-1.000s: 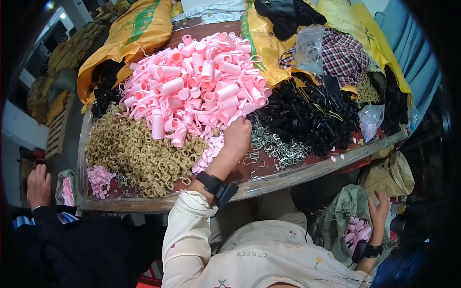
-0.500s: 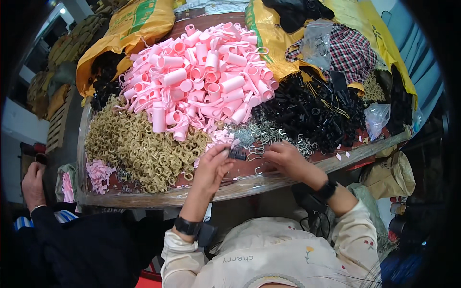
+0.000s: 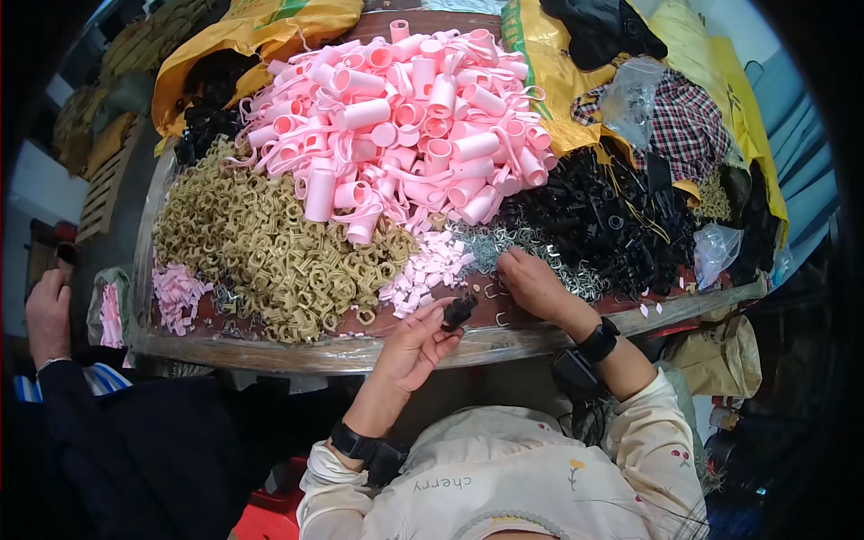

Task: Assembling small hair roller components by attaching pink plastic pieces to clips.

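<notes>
A small black plastic part [image 3: 460, 311] is pinched between the thumb and fingers of my left hand [image 3: 416, 346], just above the table's near edge. My right hand [image 3: 540, 286] reaches into a heap of small silvery metal pieces [image 3: 506, 236]. Its fingertips are pressed together at the near side of that heap, and whatever they may grip is hidden. A few U-shaped metal clips [image 3: 501, 319] lie loose between my hands. Beyond my left hand spreads a small pile of flat pale-pink pieces [image 3: 430, 270].
Pink tubes with straps [image 3: 387, 126] are heaped mid-table; tan ring-shaped parts [image 3: 279, 261] lie left, black parts [image 3: 603, 216] right. Yellow sacks [image 3: 540, 90] stand behind. The wooden table edge [image 3: 270, 351] runs before me. Another person's hand [image 3: 47, 315] is at far left.
The view has shifted, bringing the table's contents lower at right. My right hand has moved in among the small metal pieces. My left hand has turned the black part and drawn toward the near edge.
</notes>
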Action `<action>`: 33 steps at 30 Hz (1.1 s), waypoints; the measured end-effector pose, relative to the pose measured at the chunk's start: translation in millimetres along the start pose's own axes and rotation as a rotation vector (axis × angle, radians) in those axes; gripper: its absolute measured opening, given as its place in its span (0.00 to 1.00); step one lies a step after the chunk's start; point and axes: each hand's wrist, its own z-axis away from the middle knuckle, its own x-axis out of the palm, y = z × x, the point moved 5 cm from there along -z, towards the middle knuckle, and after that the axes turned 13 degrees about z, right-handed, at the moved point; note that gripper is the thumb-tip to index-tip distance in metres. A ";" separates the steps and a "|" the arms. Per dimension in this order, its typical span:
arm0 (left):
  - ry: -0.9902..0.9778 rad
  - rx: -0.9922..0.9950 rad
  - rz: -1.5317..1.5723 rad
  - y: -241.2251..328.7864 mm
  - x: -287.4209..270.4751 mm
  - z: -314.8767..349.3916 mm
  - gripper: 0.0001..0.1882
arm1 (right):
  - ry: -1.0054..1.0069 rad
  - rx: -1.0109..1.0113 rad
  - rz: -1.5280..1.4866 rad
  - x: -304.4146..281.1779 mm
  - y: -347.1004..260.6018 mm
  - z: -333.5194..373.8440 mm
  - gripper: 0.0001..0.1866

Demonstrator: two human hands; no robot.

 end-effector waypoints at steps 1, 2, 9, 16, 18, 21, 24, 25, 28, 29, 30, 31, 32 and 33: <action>0.002 -0.007 -0.007 -2.0 -0.4 -0.8 0.13 | 0.017 -0.003 0.046 -0.1 -0.2 1.0 0.05; 0.002 -0.005 -0.004 -3.9 0.2 -2.1 0.13 | 0.015 -0.006 0.046 -2.3 -0.1 3.8 0.05; -0.009 0.017 -0.249 -15.0 22.3 -8.3 0.14 | -0.218 0.226 -0.956 -26.5 -21.7 25.2 0.06; -0.014 0.259 -0.721 -20.7 19.7 -24.4 0.09 | -0.222 0.237 -1.239 -20.9 -42.8 26.3 0.08; -0.001 0.348 -0.875 -16.8 24.6 -23.3 0.08 | -0.255 0.256 -1.297 -18.4 -46.7 25.2 0.09; 0.005 0.435 -1.052 -14.3 32.1 -17.8 0.06 | -0.301 0.304 -1.350 -13.0 -47.2 27.8 0.07; -0.049 0.572 -1.116 -13.4 28.6 -17.7 0.06 | -0.300 0.283 -1.346 -16.0 -50.5 24.9 0.08; -0.072 0.628 -1.146 -12.8 28.0 -16.9 0.06 | -0.303 0.285 -1.349 -16.0 -51.5 24.3 0.08; -0.072 0.612 -1.075 -10.4 30.6 -17.4 0.06 | -0.265 0.252 -1.397 -21.1 -53.0 21.3 0.07; -0.071 0.593 -1.038 -10.3 30.2 -17.6 0.06 | -0.248 0.246 -1.425 -21.8 -53.2 21.3 0.07; -0.074 0.604 -1.039 -10.4 29.4 -17.0 0.06 | -0.247 0.235 -1.421 -21.2 -53.4 23.1 0.07; -0.058 0.563 -0.989 -10.6 26.1 -18.2 0.05 | -0.234 0.218 -1.360 -21.0 -52.3 24.2 0.06; -0.041 0.521 -0.939 -10.8 23.9 -19.1 0.05 | -0.220 0.202 -1.301 -21.9 -51.8 24.4 0.06; -0.026 0.477 -0.888 -10.9 21.5 -20.5 0.05 | -0.207 0.187 -1.242 -22.8 -51.5 23.3 0.05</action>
